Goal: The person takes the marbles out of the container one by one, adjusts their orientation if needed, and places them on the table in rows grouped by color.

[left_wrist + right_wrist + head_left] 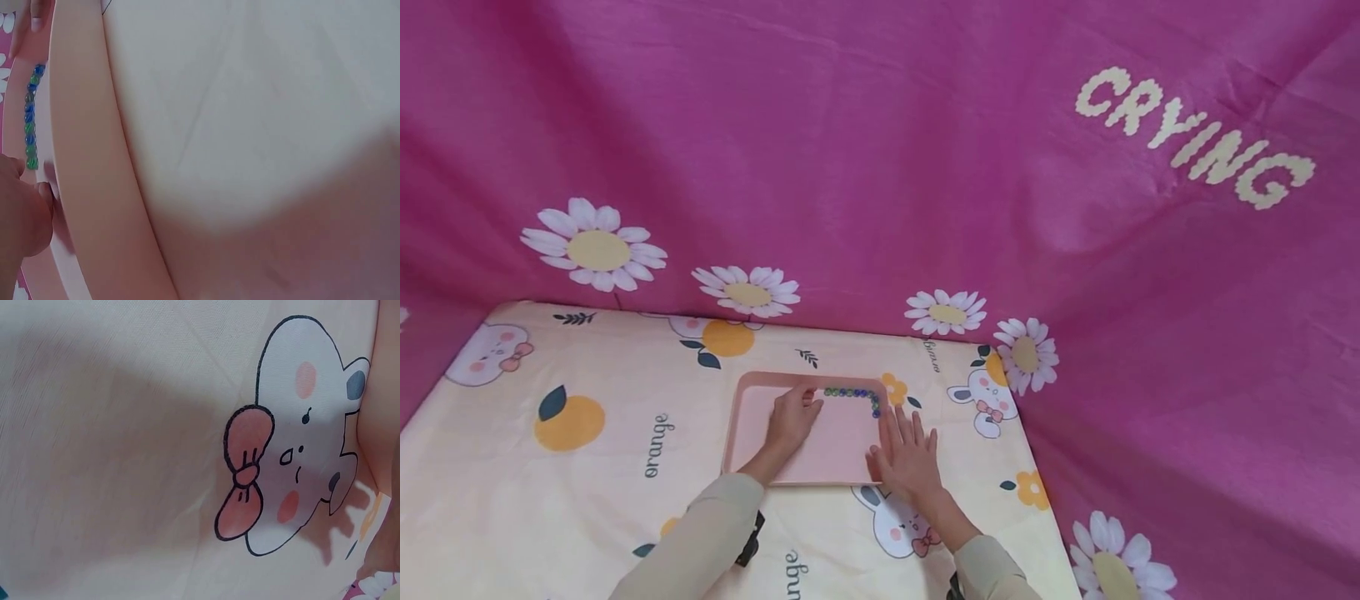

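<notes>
A shallow pink tray (842,450) lies on the patterned cloth. Blue and green glass marbles (859,393) form a row along its back wall that bends round the far right corner. My left hand (792,422) reaches inside, fingers bent at the back wall, just left of the row's end. In the left wrist view its fingertips (42,190) come close to the last green marble; I cannot tell whether they pinch anything. My right hand (912,462) is spread over the tray's right edge, fingers extended beside the marbles at that corner.
The tablecloth (625,367) carries printed oranges, rabbits and words. Behind it and to the right hangs a magenta curtain (865,167) with daisies and lettering. The tray's raised rim surrounds the marbles.
</notes>
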`<action>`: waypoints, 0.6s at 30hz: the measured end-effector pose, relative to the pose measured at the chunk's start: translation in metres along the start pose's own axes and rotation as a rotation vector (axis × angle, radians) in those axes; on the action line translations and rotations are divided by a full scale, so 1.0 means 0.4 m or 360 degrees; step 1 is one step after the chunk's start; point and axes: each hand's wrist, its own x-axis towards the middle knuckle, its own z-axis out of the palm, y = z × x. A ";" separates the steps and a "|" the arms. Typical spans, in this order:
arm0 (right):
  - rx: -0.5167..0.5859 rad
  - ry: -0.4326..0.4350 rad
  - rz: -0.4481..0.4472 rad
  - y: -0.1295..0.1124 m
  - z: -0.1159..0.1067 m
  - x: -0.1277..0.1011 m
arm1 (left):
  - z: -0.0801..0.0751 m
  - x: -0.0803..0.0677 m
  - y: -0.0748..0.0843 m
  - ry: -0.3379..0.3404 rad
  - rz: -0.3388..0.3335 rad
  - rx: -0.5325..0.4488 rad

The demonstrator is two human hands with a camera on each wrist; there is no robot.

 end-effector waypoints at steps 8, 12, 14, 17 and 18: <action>0.0012 -0.0007 0.0027 -0.003 0.002 -0.002 | 0.025 0.007 0.021 0.0010 -0.0029 0.0046; -0.0010 -0.0007 0.0041 -0.004 0.002 -0.003 | 0.033 0.009 0.026 -0.0002 -0.0023 0.0099; 0.0001 -0.0022 0.0046 -0.005 0.002 -0.002 | 0.037 0.011 0.027 0.0007 -0.0021 0.0134; 0.0005 -0.0038 0.0048 -0.003 0.003 -0.001 | 0.042 0.013 0.029 0.0021 -0.0025 0.0165; 0.0004 -0.0042 0.0050 -0.002 0.004 0.000 | 0.044 0.013 0.030 0.0024 -0.0024 0.0169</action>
